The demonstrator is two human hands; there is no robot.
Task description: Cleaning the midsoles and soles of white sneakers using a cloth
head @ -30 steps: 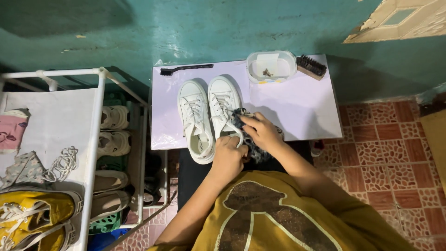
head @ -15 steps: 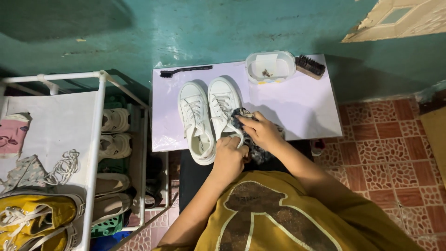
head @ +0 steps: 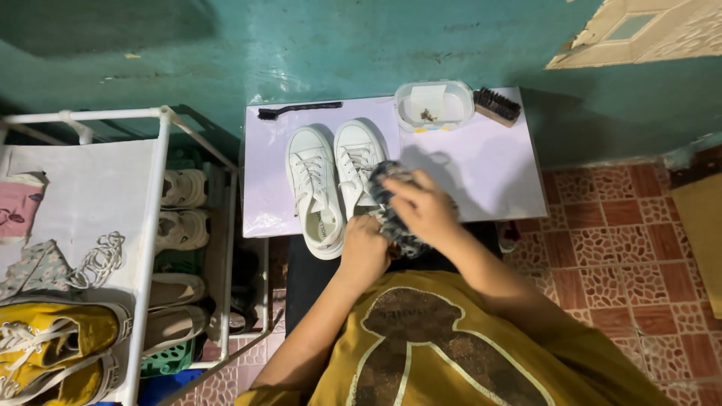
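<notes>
Two white lace-up sneakers stand side by side on a small white table (head: 481,169). My left hand (head: 364,249) grips the heel of the right sneaker (head: 359,162). My right hand (head: 423,207) holds a dark patterned cloth (head: 391,203) pressed against that sneaker's side. The left sneaker (head: 314,192) lies untouched beside it, heel over the table's front edge.
At the table's back lie a thin black brush (head: 299,110), a clear plastic tub (head: 434,107) and a wooden bristle brush (head: 496,105). A white shoe rack (head: 154,203) stands left, holding sandals, yellow sneakers (head: 53,342) and loose laces. Teal wall behind, red tiled floor right.
My right hand has slid the cloth up along the right sneaker's side, toward the laces. My left hand stays at the heel.
</notes>
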